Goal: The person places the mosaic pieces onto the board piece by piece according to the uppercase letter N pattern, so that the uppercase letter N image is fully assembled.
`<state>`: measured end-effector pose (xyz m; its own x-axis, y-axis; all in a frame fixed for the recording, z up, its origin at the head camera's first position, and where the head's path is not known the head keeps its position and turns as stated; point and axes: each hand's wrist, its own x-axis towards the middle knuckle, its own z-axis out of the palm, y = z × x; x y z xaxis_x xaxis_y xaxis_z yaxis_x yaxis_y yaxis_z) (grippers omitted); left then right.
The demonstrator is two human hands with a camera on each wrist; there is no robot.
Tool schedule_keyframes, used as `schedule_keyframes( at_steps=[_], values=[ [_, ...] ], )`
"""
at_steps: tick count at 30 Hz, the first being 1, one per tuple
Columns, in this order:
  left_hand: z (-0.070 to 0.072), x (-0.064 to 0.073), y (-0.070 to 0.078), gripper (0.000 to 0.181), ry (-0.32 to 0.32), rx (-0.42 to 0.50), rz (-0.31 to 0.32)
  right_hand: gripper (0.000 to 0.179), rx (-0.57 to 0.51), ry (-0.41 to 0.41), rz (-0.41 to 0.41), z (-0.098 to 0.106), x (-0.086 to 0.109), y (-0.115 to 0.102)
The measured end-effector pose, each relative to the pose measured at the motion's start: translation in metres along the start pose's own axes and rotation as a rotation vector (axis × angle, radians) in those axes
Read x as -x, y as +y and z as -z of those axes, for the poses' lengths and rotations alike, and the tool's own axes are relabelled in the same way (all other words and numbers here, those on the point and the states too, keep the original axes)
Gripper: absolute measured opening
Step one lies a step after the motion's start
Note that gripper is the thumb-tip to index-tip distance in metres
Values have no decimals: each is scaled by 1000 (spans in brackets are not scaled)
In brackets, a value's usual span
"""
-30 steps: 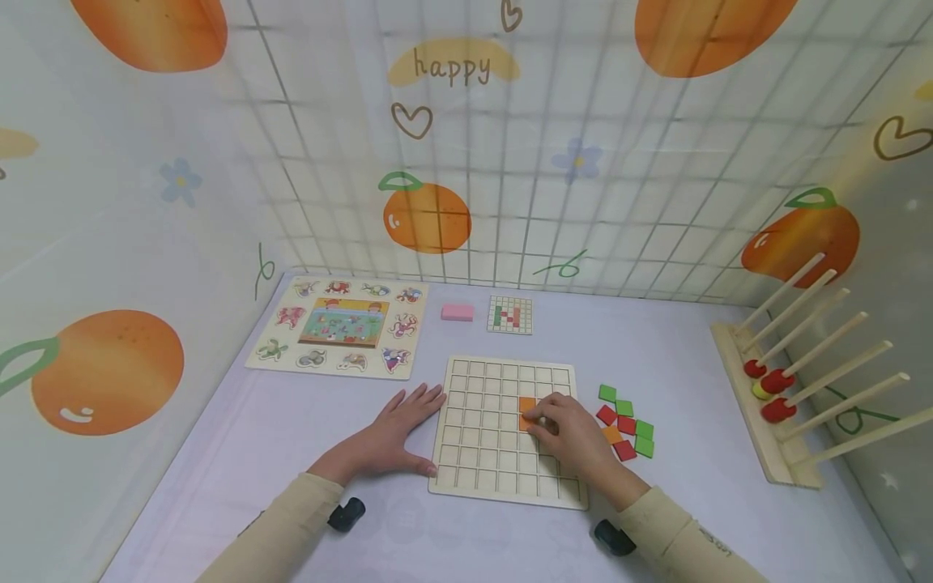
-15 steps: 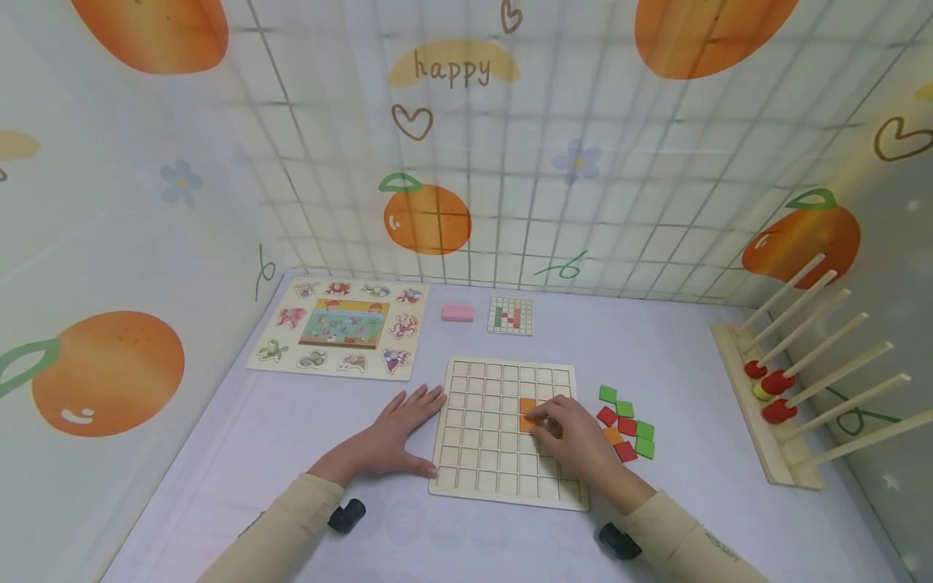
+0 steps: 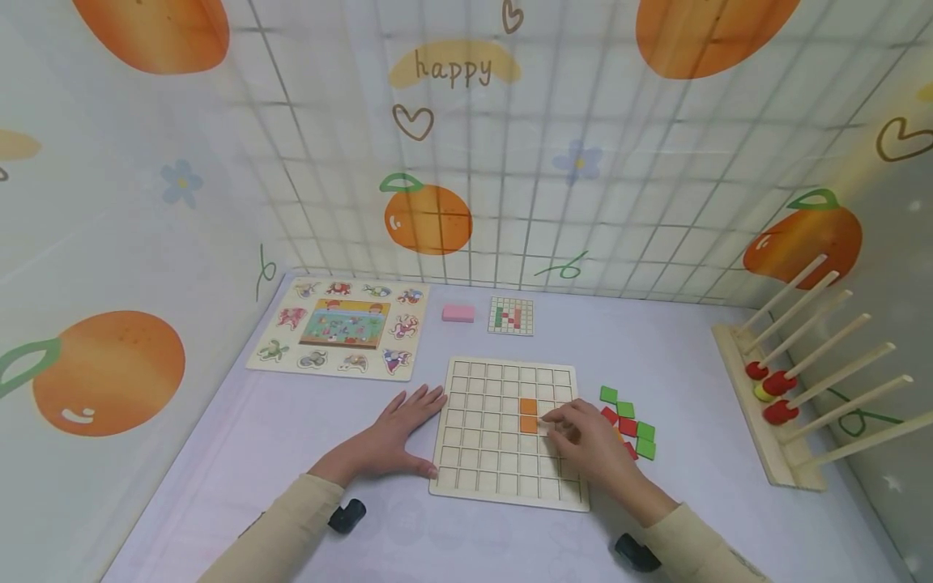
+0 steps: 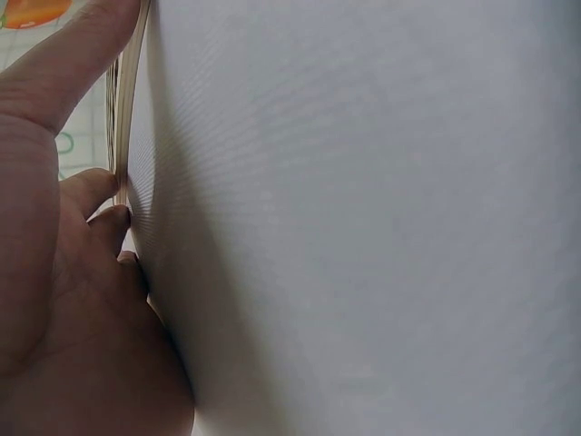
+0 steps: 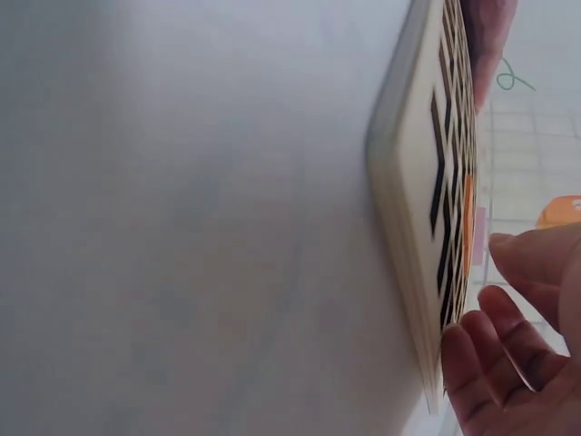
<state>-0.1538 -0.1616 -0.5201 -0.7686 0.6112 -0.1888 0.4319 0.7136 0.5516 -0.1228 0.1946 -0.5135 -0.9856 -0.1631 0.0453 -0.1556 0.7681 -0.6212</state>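
A pale wooden grid board (image 3: 474,461) lies flat on the table, with two orange square tiles (image 3: 528,415) set one below the other in its cells. At the board's left edge my left hand (image 3: 389,437) lies spread, its fingertips and thumb touching the rim. My right hand (image 3: 594,441) hovers over the board's right side, just right of the orange tiles. In the right wrist view, thumb (image 5: 522,254) and fingers stand apart with nothing between them. Loose green and red tiles (image 3: 627,426) lie right of the board, partly hidden behind the right hand.
Behind the board are a pink block (image 3: 457,313) and a small pattern card (image 3: 511,316). A sea-animal puzzle board (image 3: 277,332) lies at the back left. On the right stands a wooden peg rack (image 3: 765,429) with several beads. Patterned curtains surround the table.
My right hand has let go of the lower orange tile and moved right, so both orange tiles show fully. My left hand has stayed in place.
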Motion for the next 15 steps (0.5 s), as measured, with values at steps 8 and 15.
schedule_keyframes(
  at_steps=[8, 15],
  values=[
    [0, 0, 0, 116, 3, -3, 5, 22, -5, 20, -4, 17, 10, 20],
    [0, 0, -1, 115, 0, -9, -10, 25, 39, 89, 40, 40, 18, 41]
  ],
)
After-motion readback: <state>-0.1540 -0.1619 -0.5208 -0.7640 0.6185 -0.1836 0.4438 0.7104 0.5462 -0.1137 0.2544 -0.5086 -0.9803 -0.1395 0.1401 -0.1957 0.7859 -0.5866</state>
